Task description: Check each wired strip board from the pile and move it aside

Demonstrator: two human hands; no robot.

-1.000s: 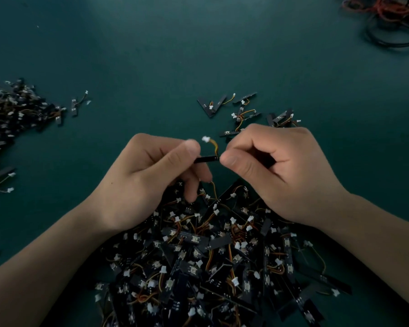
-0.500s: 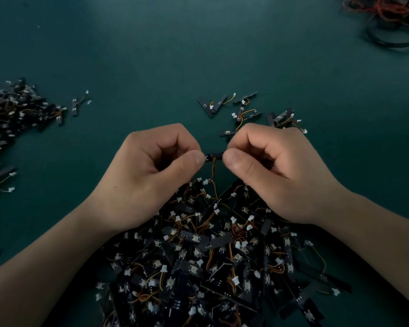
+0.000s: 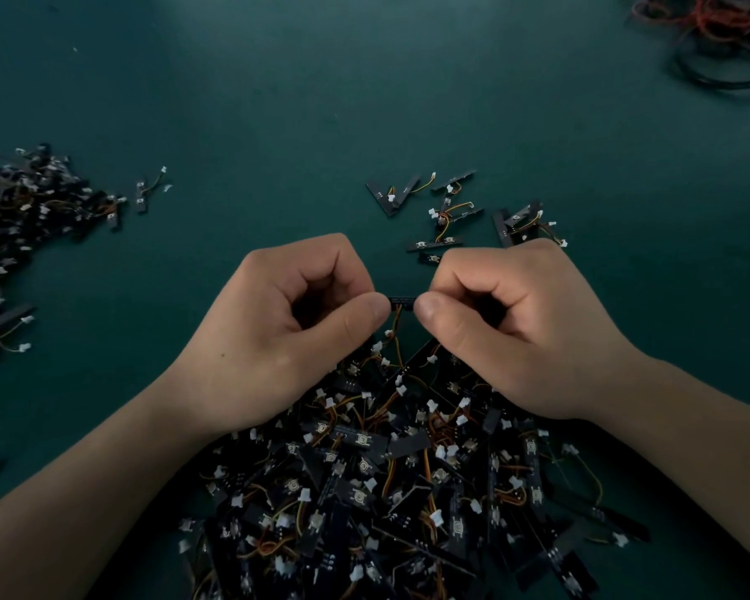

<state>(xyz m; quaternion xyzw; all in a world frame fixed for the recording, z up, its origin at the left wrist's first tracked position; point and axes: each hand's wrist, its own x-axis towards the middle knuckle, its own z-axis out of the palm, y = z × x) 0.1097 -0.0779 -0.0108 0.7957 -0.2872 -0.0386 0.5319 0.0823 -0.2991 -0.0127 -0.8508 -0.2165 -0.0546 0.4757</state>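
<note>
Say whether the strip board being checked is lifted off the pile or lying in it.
Lifted: left hand and right hand pinch the strip board by its ends, level above the pile; its wire hangs down.

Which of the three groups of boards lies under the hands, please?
The big pile at the bottom; the left heap and the small scatter lie farther off.

The surface (image 3: 321,101) is plain dark teal. The strip board (image 3: 401,300) at centre is black, its wires (image 3: 397,329) orange and yellow. The pile (image 3: 386,491) at 6 o'clock is black, flecked with white plugs (image 3: 441,452). Cables (image 3: 719,32) at 1 o'clock are red, orange and black.
</note>
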